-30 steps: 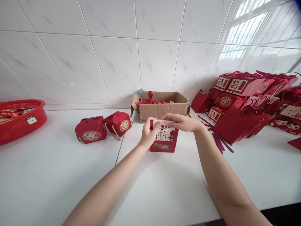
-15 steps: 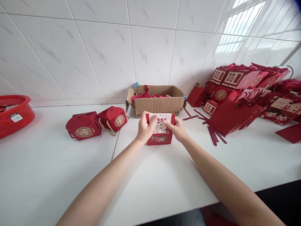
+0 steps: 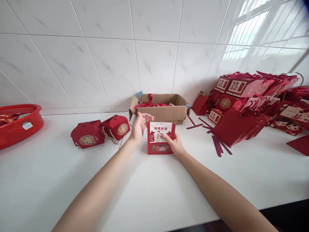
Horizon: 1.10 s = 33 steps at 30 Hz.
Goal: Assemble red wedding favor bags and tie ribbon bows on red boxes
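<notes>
A red gift bag with a white printed panel and a small oval window stands upright on the white table. My right hand grips its right side, thumb on the front; the other fingers are hidden behind it. Off the bag's left edge, my left hand is raised with its fingers apart, holding nothing. Behind the bag sits an open cardboard box with red ribbons inside.
Two red boxes with rope handles sit to the left, near a red plastic basket. Stacked red gift boxes and bags fill the right side, with dark red strips before them. A tiled wall stands behind.
My left hand has let go of the bag and moved left, its fingers spreading. The bag's printed front is now more exposed. The view has tilted up slightly.
</notes>
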{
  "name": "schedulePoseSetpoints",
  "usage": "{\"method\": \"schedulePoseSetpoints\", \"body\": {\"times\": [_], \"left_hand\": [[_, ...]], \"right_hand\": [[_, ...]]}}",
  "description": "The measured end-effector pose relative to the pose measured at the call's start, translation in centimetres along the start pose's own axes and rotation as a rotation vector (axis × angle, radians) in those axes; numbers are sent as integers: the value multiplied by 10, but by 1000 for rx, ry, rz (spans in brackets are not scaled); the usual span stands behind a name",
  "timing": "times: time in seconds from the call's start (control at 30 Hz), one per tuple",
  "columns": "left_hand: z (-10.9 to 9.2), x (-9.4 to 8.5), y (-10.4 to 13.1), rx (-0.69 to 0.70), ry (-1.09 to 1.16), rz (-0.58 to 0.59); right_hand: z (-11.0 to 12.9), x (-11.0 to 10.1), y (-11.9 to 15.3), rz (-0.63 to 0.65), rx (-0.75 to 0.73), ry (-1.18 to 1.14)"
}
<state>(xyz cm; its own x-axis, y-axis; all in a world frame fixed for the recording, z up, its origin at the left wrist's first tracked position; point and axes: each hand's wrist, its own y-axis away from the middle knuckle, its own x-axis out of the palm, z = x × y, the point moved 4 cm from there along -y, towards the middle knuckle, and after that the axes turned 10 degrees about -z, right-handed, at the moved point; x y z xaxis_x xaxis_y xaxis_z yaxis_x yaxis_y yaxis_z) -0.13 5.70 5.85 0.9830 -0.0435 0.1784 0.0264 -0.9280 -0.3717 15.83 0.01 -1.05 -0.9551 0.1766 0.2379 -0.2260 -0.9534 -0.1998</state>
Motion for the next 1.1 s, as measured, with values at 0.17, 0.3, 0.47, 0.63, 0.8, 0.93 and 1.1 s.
{"method": "schedulePoseSetpoints", "body": {"times": [0.17, 0.3, 0.47, 0.63, 0.8, 0.93, 1.1], "left_hand": [[-15, -16, -59, 339, -563, -264], [-5, -1, -82, 616, -1119, 75], [10, 0, -93, 567, -1223, 134], [5, 3, -82, 554, -1188, 174], [-7, 0, -45, 544, -1105, 238], [-14, -13, -12, 520, -1010, 217], [-14, -23, 17, 635, -935, 189]], "right_hand": [[2, 3, 0, 43, -13, -36], [4, 2, -1, 48, 9, -24], [6, 2, -3, 70, 7, -20], [7, 2, -3, 97, 38, -36], [17, 7, 8, 146, 84, -36], [23, 7, 24, 243, 121, -5], [21, -5, 34, 211, 109, 19]]}}
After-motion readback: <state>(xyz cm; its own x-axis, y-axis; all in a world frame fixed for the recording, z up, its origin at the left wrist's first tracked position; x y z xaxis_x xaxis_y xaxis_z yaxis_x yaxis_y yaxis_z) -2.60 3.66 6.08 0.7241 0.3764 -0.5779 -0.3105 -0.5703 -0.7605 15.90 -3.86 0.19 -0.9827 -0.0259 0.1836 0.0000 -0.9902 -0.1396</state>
